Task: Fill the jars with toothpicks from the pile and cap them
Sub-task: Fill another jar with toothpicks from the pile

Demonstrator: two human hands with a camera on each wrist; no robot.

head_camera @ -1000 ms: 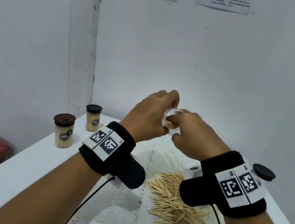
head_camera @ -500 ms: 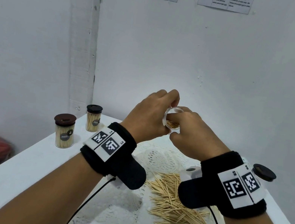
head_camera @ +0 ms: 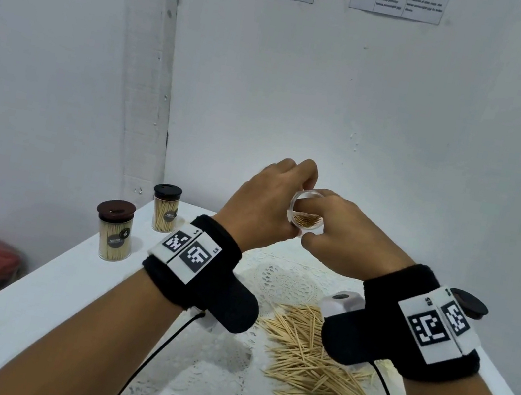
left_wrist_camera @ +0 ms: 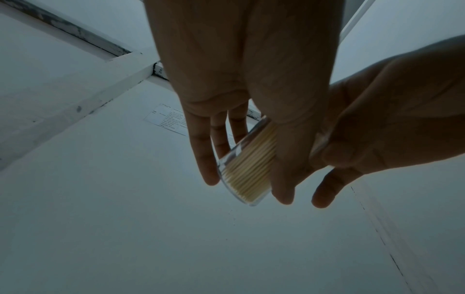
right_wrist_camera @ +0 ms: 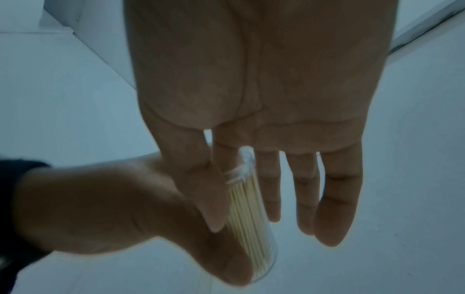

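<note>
White counter (head_camera: 67,295) nearest carries toothpick pile (head_camera: 311,356). Above it, left hand (head_camera: 260,208) fingers are clamped on clear jar (head_camera: 305,217); right hand (head_camera: 345,240) fingers now reach inside rim, vs. 1 s ago, prob. settling sticks. Farther left: two capped jars (head_camera: 116,234).

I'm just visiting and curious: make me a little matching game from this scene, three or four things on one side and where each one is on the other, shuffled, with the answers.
Things:
1. clear jar
2. toothpick pile
3. two capped jars
4. loose dark lid

Places:
A. at the table's far left edge
B. lying on the lace cloth, below the wrists
C. held up in the air between both hands
D. on the table, just past the right wristband

Pairs: 1-C, 2-B, 3-A, 4-D
</note>
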